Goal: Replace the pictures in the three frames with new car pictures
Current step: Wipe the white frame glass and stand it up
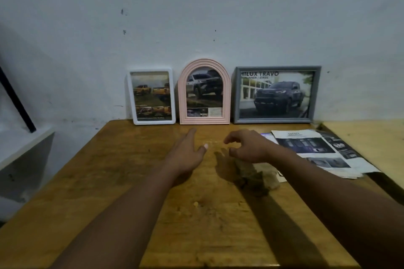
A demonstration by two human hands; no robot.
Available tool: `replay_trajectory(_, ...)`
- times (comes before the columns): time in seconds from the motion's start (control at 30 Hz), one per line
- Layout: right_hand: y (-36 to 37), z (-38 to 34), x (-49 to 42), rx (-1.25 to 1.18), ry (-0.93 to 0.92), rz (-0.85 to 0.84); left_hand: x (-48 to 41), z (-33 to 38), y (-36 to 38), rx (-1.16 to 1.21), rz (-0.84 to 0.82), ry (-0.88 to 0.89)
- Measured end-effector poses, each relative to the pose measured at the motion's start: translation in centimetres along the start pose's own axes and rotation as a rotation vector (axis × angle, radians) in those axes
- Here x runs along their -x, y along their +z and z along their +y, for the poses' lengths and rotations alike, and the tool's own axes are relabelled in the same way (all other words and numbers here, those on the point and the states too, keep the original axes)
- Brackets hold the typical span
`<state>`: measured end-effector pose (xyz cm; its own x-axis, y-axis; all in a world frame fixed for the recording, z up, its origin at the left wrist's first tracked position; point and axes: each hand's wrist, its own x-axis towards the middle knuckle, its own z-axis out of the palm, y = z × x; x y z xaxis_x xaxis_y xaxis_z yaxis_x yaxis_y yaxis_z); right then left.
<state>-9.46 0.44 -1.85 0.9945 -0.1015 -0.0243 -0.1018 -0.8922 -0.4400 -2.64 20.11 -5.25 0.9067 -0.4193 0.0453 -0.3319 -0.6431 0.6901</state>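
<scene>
Three frames stand upright against the wall at the back of the wooden table [109,170]. A white rectangular frame [172,96] on the left shows orange pickup trucks. A pink arched frame [182,94] in the middle shows a silver truck. A grey landscape frame [317,94] on the right shows a dark pickup. My left hand [188,155] hovers over the table in front of the pink frame, fingers straight, holding nothing. My right hand [247,146] hovers beside it with loosely curled fingers, also empty.
Loose car brochure pages [306,144] lie on the table's right side, below the grey frame. Some torn paper pieces [269,177] lie under my right forearm. A white shelf [24,146] with a black rod stands left of the table.
</scene>
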Motion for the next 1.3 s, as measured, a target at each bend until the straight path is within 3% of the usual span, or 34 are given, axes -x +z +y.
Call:
replay_trajectory(0.17,1.0,2.7,4.5,0.004,0.063,-0.236,1.3,0.8,1.8,-0.044,-0.055,0.029)
replay_trajectory(0.37,1.2,3.4,7.2,-0.163,0.024,-0.225,1.6,1.1,2.8,-0.074,-0.063,0.043)
replay_trajectory(0.43,0.8,3.8,7.4,-0.092,0.017,-0.268,1.4,1.3,3.0,-0.062,-0.074,0.039)
replay_trajectory(0.53,1.2,4.6,7.4,0.088,-0.018,-0.159,1.2,1.8,3.3,-0.089,-0.08,0.059)
replay_trajectory(0.67,0.9,4.9,7.4,0.093,-0.047,-0.012,0.7,2.6,3.6,-0.133,-0.092,0.099)
replay_trajectory(0.9,-6.4,6.3,9.5,-0.02,0.068,-0.011,-0.7,5.5,4.0,-0.18,-0.064,0.202)
replay_trajectory(1.07,-10.9,8.7,12.9,0.197,0.146,0.026,-0.8,9.5,6.3,-0.194,-0.068,0.312)
replay_trajectory(1.3,-12.2,11.9,17.8,0.248,0.268,0.098,0.5,14.5,10.5,-0.204,-0.136,0.43)
